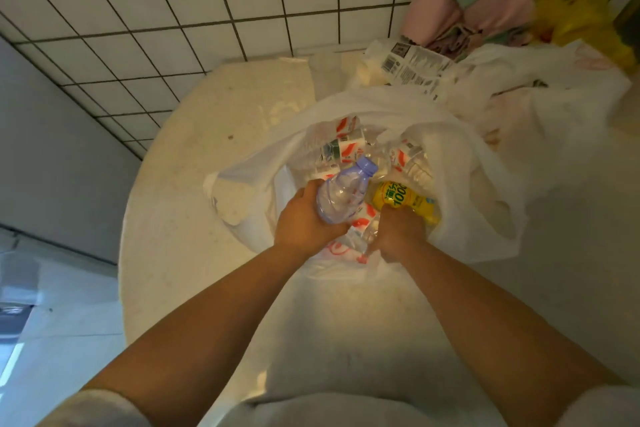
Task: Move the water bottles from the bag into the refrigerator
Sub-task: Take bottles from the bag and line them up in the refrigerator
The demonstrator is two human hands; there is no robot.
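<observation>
A white plastic bag (485, 184) lies open on a pale counter (194, 184). Inside it are several clear water bottles with red-and-white labels (341, 149) and a yellow drink bottle (403, 199). My left hand (304, 218) is closed around a clear bottle with a pale blue cap (343, 196), held just above the bag's mouth. My right hand (398, 234) reaches into the bag beside the yellow bottle, its fingers curled down among the bottles; what it grips is hidden. The refrigerator is out of view.
A white tiled wall (207, 10) runs behind the counter. At the back right lie a white package with a barcode (412, 66), pink and green cloths (474, 0), a yellow bag (581, 10) and another white bag (540, 90). A white bottle (228, 199) lies left of the bag.
</observation>
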